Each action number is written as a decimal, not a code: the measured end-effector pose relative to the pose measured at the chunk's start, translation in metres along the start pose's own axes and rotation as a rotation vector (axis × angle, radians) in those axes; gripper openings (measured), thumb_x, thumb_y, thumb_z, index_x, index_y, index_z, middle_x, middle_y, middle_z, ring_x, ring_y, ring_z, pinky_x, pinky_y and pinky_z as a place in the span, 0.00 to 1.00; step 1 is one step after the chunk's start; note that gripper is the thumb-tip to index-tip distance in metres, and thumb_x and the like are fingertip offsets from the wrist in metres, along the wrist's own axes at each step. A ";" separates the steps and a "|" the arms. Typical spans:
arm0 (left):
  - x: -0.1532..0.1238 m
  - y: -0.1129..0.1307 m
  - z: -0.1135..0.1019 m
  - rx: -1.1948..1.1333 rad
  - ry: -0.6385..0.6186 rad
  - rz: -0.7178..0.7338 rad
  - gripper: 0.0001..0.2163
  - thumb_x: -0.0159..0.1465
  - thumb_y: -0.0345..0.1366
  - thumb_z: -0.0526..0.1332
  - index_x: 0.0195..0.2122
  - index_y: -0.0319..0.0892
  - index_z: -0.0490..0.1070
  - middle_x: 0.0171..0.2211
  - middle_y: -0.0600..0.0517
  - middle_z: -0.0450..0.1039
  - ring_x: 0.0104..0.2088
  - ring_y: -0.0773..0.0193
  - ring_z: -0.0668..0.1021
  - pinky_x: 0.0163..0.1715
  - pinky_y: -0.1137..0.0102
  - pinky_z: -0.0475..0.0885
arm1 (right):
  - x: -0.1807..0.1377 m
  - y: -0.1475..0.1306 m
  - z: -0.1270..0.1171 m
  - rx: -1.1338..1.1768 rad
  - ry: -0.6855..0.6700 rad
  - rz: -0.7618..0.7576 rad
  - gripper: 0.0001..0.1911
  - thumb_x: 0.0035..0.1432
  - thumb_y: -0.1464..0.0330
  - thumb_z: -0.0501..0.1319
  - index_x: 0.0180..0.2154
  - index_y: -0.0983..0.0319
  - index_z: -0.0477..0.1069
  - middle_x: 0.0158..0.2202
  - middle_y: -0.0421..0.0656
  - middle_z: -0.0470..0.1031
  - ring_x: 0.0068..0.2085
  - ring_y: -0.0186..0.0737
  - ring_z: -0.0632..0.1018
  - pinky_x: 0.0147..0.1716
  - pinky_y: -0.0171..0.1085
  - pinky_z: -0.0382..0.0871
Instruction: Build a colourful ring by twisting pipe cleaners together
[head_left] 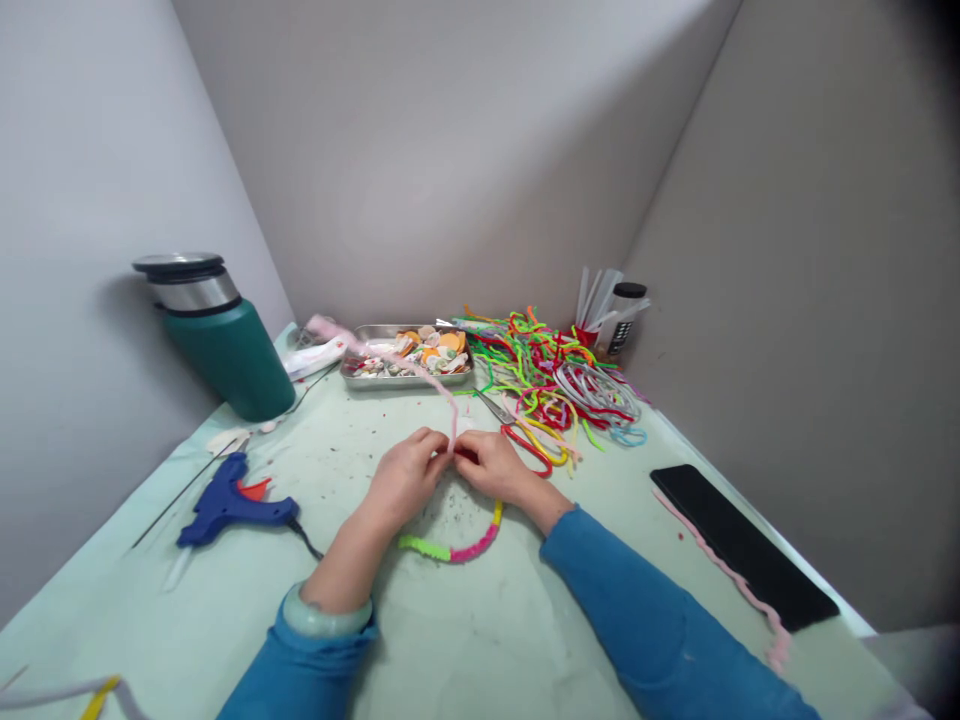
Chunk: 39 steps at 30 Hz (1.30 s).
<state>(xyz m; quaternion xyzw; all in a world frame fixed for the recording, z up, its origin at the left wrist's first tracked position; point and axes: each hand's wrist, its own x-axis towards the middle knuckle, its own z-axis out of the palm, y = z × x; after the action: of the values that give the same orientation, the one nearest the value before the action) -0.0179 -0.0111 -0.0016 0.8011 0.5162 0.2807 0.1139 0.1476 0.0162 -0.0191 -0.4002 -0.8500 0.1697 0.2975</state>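
Near the middle of the table, my left hand (405,478) and my right hand (493,466) meet with their fingertips pinched together. Between them is a pale pink pipe cleaner (452,405), which rises from the fingertips and bends away to the far left. Below the hands lies a curved pipe cleaner piece (474,550) in green, magenta and yellow sections. Its yellow end passes under my right hand, so I cannot see whether the fingers hold it too. Red- and yellow-handled scissors (540,447) rest just beyond my right wrist.
A blue glue gun (238,505) and a green bottle (225,350) stand left. At the back are a metal tray (409,381) of small pieces, a heap of pipe cleaners (525,350) and a black-lidded jar (622,315). A black phone-like slab (739,540) lies right, beside a pink strand (720,565).
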 end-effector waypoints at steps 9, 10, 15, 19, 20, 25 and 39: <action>0.005 -0.003 0.003 -0.365 0.020 -0.358 0.09 0.59 0.40 0.52 0.26 0.42 0.66 0.17 0.57 0.68 0.18 0.68 0.70 0.24 0.74 0.62 | 0.000 -0.008 -0.001 0.015 0.029 -0.004 0.06 0.55 0.71 0.57 0.30 0.63 0.72 0.27 0.40 0.73 0.28 0.32 0.70 0.27 0.31 0.57; 0.005 -0.004 0.003 -0.390 0.020 -0.374 0.09 0.59 0.40 0.53 0.26 0.42 0.65 0.17 0.57 0.68 0.17 0.68 0.69 0.23 0.74 0.62 | 0.000 -0.008 -0.001 0.013 0.033 -0.003 0.06 0.55 0.71 0.57 0.30 0.63 0.72 0.27 0.40 0.73 0.28 0.32 0.69 0.27 0.31 0.57; 0.003 0.001 0.001 -0.357 0.039 -0.310 0.09 0.59 0.40 0.52 0.27 0.42 0.66 0.19 0.56 0.68 0.20 0.68 0.69 0.25 0.74 0.62 | 0.000 -0.006 -0.001 0.000 0.052 0.027 0.07 0.55 0.70 0.56 0.29 0.63 0.72 0.26 0.40 0.72 0.27 0.32 0.69 0.26 0.31 0.56; 0.003 0.007 -0.001 -0.280 0.054 -0.234 0.08 0.59 0.38 0.52 0.28 0.43 0.67 0.22 0.55 0.69 0.23 0.68 0.70 0.27 0.74 0.63 | 0.000 -0.005 -0.001 0.009 0.040 0.039 0.08 0.56 0.70 0.56 0.30 0.63 0.73 0.26 0.40 0.73 0.27 0.32 0.69 0.26 0.31 0.56; 0.003 0.007 -0.001 -0.288 0.053 -0.252 0.08 0.59 0.38 0.52 0.28 0.43 0.66 0.21 0.55 0.69 0.23 0.68 0.70 0.27 0.74 0.63 | 0.000 -0.005 -0.001 0.011 0.035 0.039 0.08 0.56 0.70 0.56 0.30 0.63 0.73 0.26 0.40 0.73 0.27 0.32 0.69 0.27 0.31 0.56; 0.004 0.004 0.001 -0.389 0.030 -0.343 0.08 0.59 0.40 0.52 0.28 0.43 0.66 0.18 0.58 0.67 0.17 0.69 0.68 0.22 0.75 0.62 | 0.000 -0.005 -0.001 0.014 0.031 0.035 0.08 0.57 0.70 0.55 0.31 0.63 0.72 0.28 0.41 0.73 0.28 0.32 0.70 0.27 0.31 0.57; 0.005 0.003 0.000 -0.284 0.055 -0.175 0.06 0.56 0.33 0.54 0.30 0.42 0.71 0.29 0.52 0.74 0.29 0.66 0.73 0.33 0.73 0.66 | 0.003 -0.001 0.001 0.078 0.044 0.108 0.07 0.54 0.72 0.56 0.31 0.62 0.73 0.27 0.39 0.74 0.28 0.33 0.70 0.28 0.31 0.59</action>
<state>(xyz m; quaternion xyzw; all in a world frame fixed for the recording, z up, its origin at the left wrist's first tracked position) -0.0146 -0.0082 0.0016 0.7209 0.5420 0.3617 0.2360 0.1451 0.0176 -0.0184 -0.4374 -0.8131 0.2099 0.3217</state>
